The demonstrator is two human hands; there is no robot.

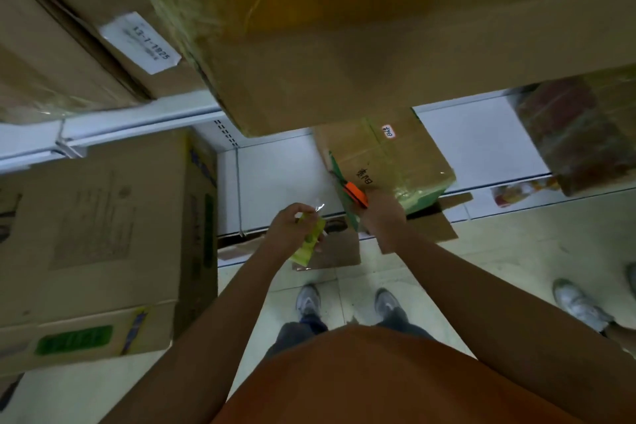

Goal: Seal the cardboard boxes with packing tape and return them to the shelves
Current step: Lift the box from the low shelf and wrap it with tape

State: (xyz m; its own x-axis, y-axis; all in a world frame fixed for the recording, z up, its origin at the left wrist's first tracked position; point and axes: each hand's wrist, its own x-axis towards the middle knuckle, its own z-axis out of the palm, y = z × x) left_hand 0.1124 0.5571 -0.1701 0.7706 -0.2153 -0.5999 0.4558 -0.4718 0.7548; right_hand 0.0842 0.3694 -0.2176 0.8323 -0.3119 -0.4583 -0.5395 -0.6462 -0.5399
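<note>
- Looking straight down an aisle: pale tiled floor [499,251], a bit shiny, with white metal shelves [275,175] running along the far side.
- Left hand [289,227] is curled around a strip of yellow-green tape [308,244], pinching its crinkly clear end up by the fingertips.
- Right hand [382,213] is wrapped around an orange-handled cutter [356,194]. The blade end is too blurry to make out.
- That cutter sits right at the front corner of a small box [389,162] on the low shelf. The box is wrapped in yellowish tape, with handwriting on top and a little white sticker near the back.
- A flat piece of cardboard [437,220] sticks out from under that box onto the floor, and another piece [337,251] lies just below the hands.
- A big box [344,55] fills the top of the view, shiny with tape and wrap, hanging out over the shelf edge.
- To its left, another carton carries a white label [141,43] with printed numbers, mostly smeared.
- Lower left, a tall printed carton [103,234] with green and blue markings stands on the floor against the shelf.
- Far right on the shelf is a dark reddish wrapped bundle [578,134].
- Grey sneakers [308,299] and an orange shirt [395,379] show at the bottom, plus someone else's white shoe [578,303] off to the right.
</note>
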